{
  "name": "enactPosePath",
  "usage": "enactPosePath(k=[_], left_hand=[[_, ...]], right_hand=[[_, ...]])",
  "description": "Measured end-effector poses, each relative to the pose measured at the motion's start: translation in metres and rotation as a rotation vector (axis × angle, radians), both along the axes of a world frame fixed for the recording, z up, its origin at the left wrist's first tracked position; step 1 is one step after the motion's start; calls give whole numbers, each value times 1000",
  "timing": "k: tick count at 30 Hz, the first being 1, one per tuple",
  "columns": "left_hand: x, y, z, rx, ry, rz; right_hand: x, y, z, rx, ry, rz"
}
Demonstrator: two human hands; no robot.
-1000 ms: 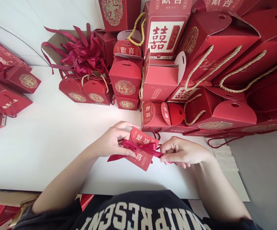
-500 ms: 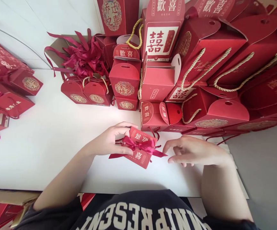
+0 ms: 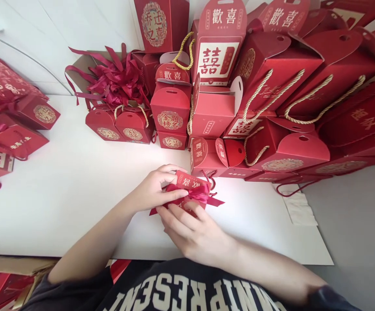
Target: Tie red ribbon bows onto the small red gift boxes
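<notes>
A small red gift box printed with pale characters lies in front of me on the white table. A magenta ribbon bow is tied across its top. My left hand grips the box from the left, with its thumb laid on the ribbon near the knot. Over the near half of the box, my right hand curls its fingers against the box and the lower side of the bow. Its fingers hide much of that half, so I cannot tell whether the ribbon is pinched. One ribbon tail sticks out to the right.
Stacked red gift boxes with rope handles stand behind and to the right. A carton of loose magenta ribbons is at the back left. More boxes sit at the far left. The white table ends close to my body.
My right hand has swung in from the right of the box to its near side and now touches it. My left thumb has slid further right onto the bow.
</notes>
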State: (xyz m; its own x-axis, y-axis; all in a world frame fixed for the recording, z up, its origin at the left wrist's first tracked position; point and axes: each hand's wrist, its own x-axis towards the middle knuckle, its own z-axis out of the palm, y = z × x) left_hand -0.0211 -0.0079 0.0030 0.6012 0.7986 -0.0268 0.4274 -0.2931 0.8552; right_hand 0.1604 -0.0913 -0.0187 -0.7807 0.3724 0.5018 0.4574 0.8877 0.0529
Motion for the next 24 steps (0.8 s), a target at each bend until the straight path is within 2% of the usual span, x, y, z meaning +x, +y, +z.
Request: enactPosePath(k=[3,6,9,15,20,24], left_hand=[[1,1,-1,-34,-21,31],[1,1,-2,-83,-41,54],[1,1,-3,-96,-51,57],[4,-1,-6,-55,-49,30],[5,-1,-8,-45,-27,29],[5,0,-8,-65,-33,32]], right_hand=[[-7,1,-15,23,22,-83],[-8,4,-17,32,41,-88],[-5,9,-13,1,86,-4],[11,23,-10,-279,256,161],[22,28,-12,-344,155,296],[29,28,2,-453,131,369]])
